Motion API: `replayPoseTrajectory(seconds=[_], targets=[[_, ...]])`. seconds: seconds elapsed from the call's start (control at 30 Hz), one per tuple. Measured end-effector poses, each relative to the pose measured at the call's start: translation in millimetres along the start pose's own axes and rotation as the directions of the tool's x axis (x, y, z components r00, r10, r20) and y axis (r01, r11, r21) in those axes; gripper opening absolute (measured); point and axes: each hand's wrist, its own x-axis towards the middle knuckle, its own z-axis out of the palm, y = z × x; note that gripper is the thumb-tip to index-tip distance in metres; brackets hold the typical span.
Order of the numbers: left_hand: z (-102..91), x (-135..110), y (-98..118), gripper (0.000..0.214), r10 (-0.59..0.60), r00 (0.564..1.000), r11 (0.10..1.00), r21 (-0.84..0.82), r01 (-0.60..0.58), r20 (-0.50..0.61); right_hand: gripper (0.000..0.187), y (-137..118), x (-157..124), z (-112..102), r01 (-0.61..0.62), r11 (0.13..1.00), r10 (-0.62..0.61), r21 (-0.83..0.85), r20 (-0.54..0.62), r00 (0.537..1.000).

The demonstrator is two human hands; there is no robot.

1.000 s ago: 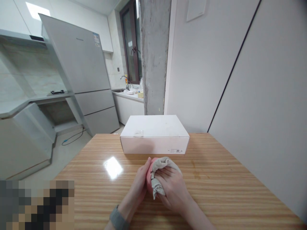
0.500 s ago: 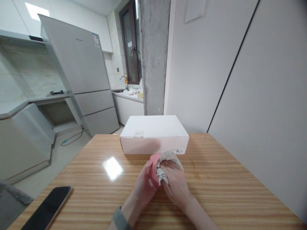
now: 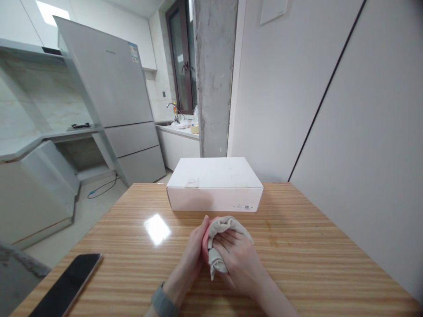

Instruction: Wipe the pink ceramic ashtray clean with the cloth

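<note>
My left hand (image 3: pixel 191 250) is wrapped round the outer side of a pink bowl (image 3: pixel 205 247), just in front of the white box. Only a strip of the bowl shows; the cloth and my hands hide the rest, so its full shape cannot be made out. A light grey cloth (image 3: pixel 216 260) is bunched over the bowl's open side, one corner hanging down. My right hand (image 3: pixel 240 262) presses into this cloth, its fingers closed on the folds. Both hands are above the wooden table (image 3: pixel 317 264).
A closed white box (image 3: pixel 214 199) stands at the table's far side. At the near left lies a dark phone (image 3: pixel 68 284). Beyond the table are a grey fridge (image 3: pixel 109 79), a sink counter (image 3: pixel 180 138) and a bare concrete pillar (image 3: pixel 214 79).
The bowl has turned and moved slightly left and nearer, so less pink shows. My right hand and the cloth have shifted left and down over it.
</note>
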Motion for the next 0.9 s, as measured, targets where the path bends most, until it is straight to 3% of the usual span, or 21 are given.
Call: replayPoseTrajectory(seconds=[0.2, 0.37, 0.57, 0.67, 0.8, 0.9], targets=[[5.1, 0.3, -7.0, 0.040, 0.128, 0.989, 0.991, 0.041, -0.125, -0.068, 0.026, -1.1, 3.4, -1.3, -0.039, 0.998, 0.035, -0.058, -0.072, 0.997], [17.2, -5.6, -3.6, 0.036, 0.087, 0.992, 0.988, -0.119, -0.097, -0.087, 0.033, -4.7, 3.5, -4.3, -0.066, 0.986, 0.039, -0.151, -0.177, 0.983], [14.6, -8.5, 5.6, 0.049, -0.036, 0.997, 0.996, -0.081, 0.041, 0.064, 0.033, -6.1, -1.2, -4.6, 0.010, 0.998, -0.014, -0.054, -0.073, 0.997], [9.2, -5.3, 4.5, 0.053, -0.024, 0.999, 1.000, 0.001, 0.024, 0.030, 0.031, -5.8, -2.3, -1.7, 0.021, 1.000, -0.021, 0.003, -0.064, 0.998], [2.9, 0.9, -2.5, 0.042, 0.046, 0.997, 0.996, 0.080, -0.041, -0.061, 0.029, -3.0, -0.9, -0.5, 0.025, 1.000, -0.024, 0.015, -0.048, 0.999], [5.1, 1.9, -4.2, 0.033, 0.105, 0.993, 0.990, 0.102, -0.098, -0.061, 0.029, -1.3, 0.5, -2.2, 0.004, 1.000, -0.003, 0.012, -0.028, 1.000]])
